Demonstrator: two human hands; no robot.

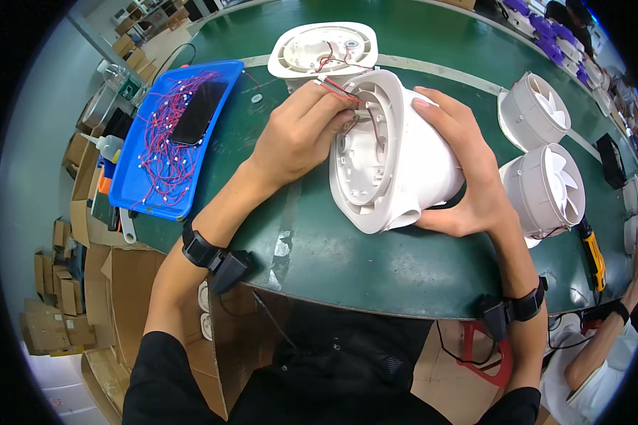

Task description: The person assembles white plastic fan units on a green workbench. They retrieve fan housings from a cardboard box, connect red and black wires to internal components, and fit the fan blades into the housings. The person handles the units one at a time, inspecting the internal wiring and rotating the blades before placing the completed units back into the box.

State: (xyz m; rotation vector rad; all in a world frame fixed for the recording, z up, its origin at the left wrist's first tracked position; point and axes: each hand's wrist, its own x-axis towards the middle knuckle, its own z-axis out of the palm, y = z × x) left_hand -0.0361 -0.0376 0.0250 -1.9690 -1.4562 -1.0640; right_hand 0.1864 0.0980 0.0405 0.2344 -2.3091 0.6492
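In the head view, the white housing (429, 159) is tilted between your hands over the green table (397, 276), its open end uncovered and its red and black wires (378, 131) loose, so the wiring looks begun but unfinished. Your left hand (298, 134), knuckles up, pinches at the wires by the rim; your right hand (475, 166) spreads around the housing's right side, thumb low, fingers high.

No words or numbers can be read clearly. At the upper left, a clear plastic bottle (116, 76) wears a green wraparound label (128, 88) with pale print, too small to make out. At the lower left, a white package (58, 388) carries faint reddish marks, and brown cardboard boxes (47, 327) above it show small marks, likewise blurred.
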